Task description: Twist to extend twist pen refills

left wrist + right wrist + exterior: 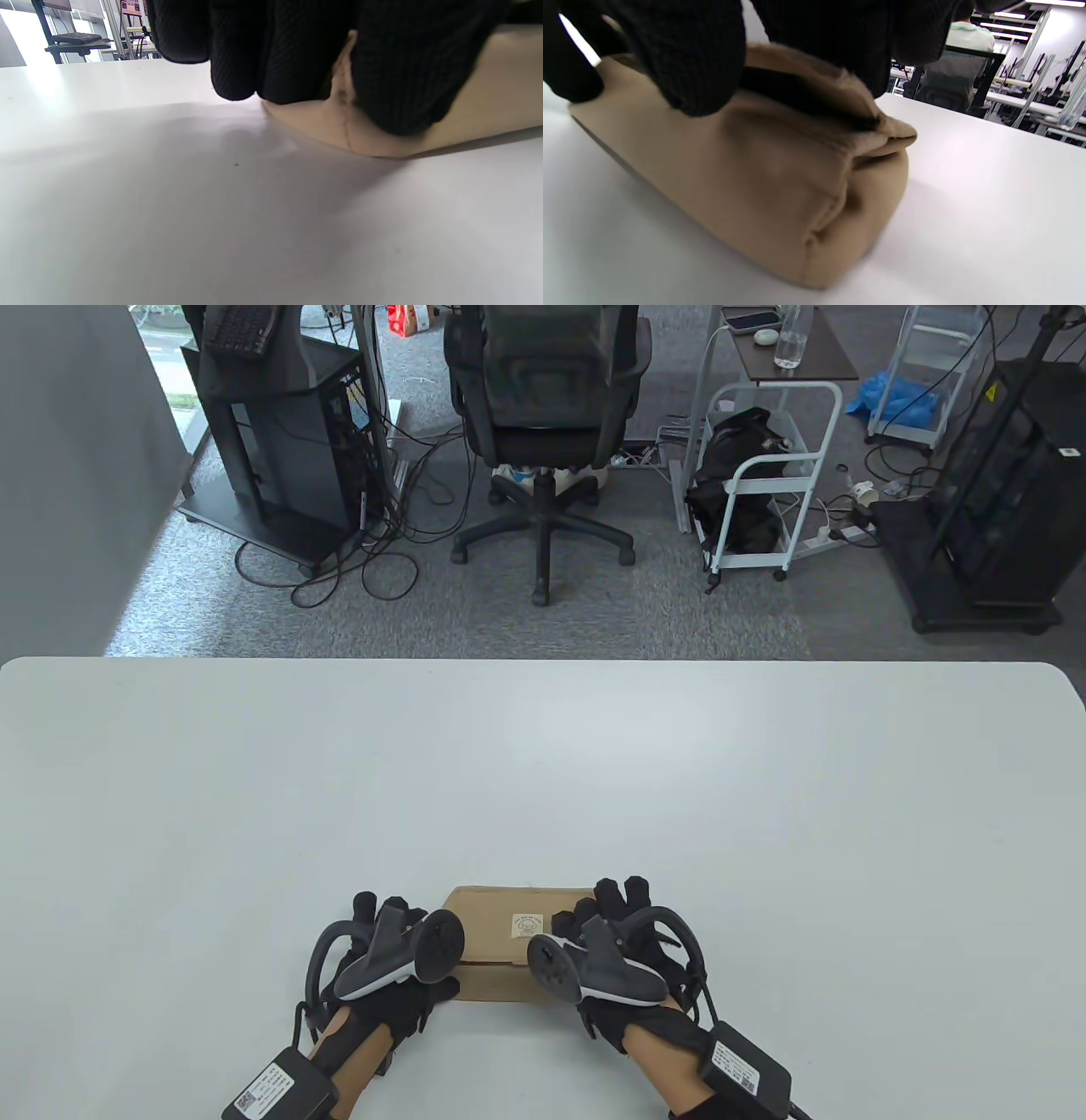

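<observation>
I grip the closed cardboard box (501,937) with my left hand (386,959) and right hand (615,950); no pens out yet.

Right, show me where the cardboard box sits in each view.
Table view: box at bottom centre, between the two hands.
Left wrist view: box at upper right, partly behind the fingers.
Right wrist view: box fills the centre-left, under the fingers.
Shared landmark: the white table.
</observation>
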Tool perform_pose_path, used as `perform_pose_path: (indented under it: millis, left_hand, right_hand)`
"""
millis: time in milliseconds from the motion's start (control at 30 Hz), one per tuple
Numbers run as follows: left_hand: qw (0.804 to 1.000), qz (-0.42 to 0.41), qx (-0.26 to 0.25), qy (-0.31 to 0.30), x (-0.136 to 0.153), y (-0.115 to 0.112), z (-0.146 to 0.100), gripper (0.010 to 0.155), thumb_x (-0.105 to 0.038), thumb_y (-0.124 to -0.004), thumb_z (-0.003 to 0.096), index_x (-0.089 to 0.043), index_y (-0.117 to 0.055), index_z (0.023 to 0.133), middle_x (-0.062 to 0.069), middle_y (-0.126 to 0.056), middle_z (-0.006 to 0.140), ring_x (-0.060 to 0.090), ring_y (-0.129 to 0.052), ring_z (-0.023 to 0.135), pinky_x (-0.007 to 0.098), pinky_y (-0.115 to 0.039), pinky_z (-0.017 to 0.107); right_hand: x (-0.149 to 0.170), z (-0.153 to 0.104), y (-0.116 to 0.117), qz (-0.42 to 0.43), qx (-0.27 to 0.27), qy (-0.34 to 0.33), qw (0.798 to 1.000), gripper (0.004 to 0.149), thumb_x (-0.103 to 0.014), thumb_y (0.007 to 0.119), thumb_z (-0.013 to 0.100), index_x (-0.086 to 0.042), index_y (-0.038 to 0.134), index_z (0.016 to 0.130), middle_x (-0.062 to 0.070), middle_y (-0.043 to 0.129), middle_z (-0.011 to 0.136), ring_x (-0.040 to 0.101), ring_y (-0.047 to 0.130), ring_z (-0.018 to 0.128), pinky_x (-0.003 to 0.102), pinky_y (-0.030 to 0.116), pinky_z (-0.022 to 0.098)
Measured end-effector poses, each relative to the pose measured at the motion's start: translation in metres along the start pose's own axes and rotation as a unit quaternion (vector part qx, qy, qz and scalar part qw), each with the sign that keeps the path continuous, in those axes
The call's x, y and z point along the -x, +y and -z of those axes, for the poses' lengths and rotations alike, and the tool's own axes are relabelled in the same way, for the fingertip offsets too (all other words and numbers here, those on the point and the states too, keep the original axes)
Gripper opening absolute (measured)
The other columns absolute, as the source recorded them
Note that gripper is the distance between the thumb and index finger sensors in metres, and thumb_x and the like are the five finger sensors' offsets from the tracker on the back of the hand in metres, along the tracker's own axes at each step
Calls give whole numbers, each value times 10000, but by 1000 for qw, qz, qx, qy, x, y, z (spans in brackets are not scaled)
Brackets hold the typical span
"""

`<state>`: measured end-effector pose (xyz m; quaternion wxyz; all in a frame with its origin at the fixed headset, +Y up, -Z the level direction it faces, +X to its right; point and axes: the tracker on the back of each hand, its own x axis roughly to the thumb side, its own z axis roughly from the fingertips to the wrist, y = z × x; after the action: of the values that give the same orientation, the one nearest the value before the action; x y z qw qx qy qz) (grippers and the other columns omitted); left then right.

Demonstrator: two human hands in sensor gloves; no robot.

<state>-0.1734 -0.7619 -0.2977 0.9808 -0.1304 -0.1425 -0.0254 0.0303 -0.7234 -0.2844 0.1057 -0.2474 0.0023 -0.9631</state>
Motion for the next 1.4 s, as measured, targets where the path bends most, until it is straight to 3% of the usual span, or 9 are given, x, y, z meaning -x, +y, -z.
perform_pose_path:
  millis: [167,533,1067,1100,1200,1300,1367,1400]
  left_hand:
    - [1000,5,6,3,-1,1,0,675,-543,-924,348,-91,-843,844,144,-747,1013,465,-634,1029,702,-346,701]
    - [1000,2,18,12,-3,1,1,668,-535,-926,354,-85,-833,839,142,-746,1018,463,-602,1045,701,-324,703]
    - [999,-8,33,25,-5,2,5,651,-516,-923,357,-67,-827,819,132,-753,1017,463,-578,1054,698,-304,703]
    - [999,-6,36,25,-5,2,5,651,-513,-927,353,-69,-824,818,132,-750,1018,463,-573,1056,698,-300,704]
    - [999,-3,36,25,-5,3,4,645,-514,-928,351,-84,-820,820,119,-749,1024,458,-574,1059,695,-300,705]
    - [999,-10,37,27,-4,2,4,650,-515,-926,354,-86,-814,829,121,-743,1029,462,-570,1059,695,-298,706]
    - [999,-13,35,27,-3,2,3,648,-517,-923,356,-91,-812,832,120,-743,1030,459,-576,1058,694,-304,705]
    - [999,-19,36,28,-2,1,3,649,-514,-926,355,-89,-811,833,120,-741,1030,463,-577,1056,696,-302,705]
  right_hand:
    - [3,2,-8,3,62,9,998,502,-375,891,431,-108,883,856,159,1003,776,424,910,734,684,660,604]
    - [16,17,-17,27,98,9,995,457,-336,920,389,-58,972,748,117,1106,594,353,1027,580,635,735,574]
    - [31,41,-17,68,84,16,994,462,-315,909,364,-40,994,726,111,1119,527,324,1044,514,626,713,603]
    - [39,39,-22,63,109,55,990,464,-327,889,369,-45,989,723,93,1123,507,297,1058,492,596,744,601]
    - [63,42,-27,115,149,77,979,459,-329,909,387,-50,979,745,108,1121,496,311,1050,485,625,727,588]
    - [74,46,-23,129,155,153,967,522,-428,933,364,-75,971,746,105,1096,558,367,1009,574,662,701,578]
    - [79,47,-21,128,185,183,957,510,-423,944,356,-67,985,718,111,1100,523,369,1015,552,663,706,566]
    - [82,48,-20,137,174,192,956,499,-415,943,360,-71,984,719,110,1099,525,373,1013,553,665,704,567]
